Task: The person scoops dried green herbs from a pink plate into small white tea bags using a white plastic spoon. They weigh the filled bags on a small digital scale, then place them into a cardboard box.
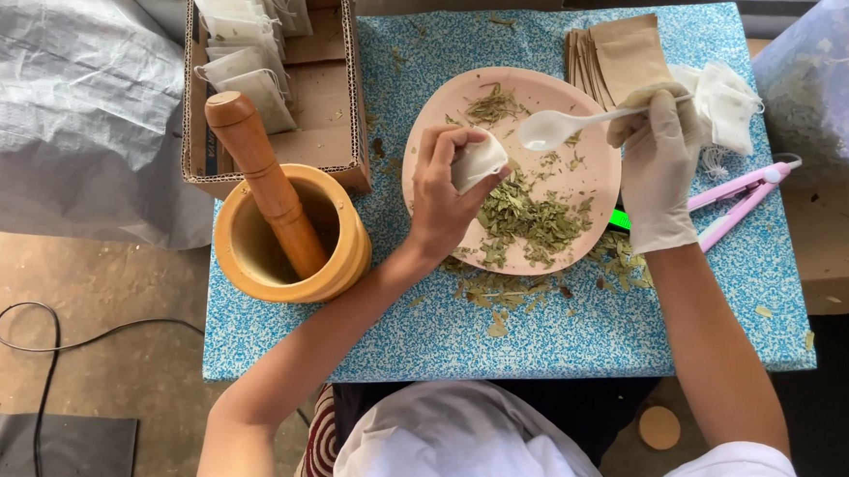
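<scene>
Hands: left hand (443, 193) pinches small white filter bag (478, 161) over pink plate (441, 109); gloved right hand (658, 168) grips white plastic spoon (558, 127). Bag likely light, limp, tearable; best held at its rim.

White short-sleeved shirt — white glove (658, 173) on right hand only.

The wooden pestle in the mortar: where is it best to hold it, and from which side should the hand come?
Probably the rounded knob and upper shaft of the wooden pestle, coming from above on the cardboard box side. It leans up and left out of the mortar, so that end is free; the lower end sits deep inside.
</scene>
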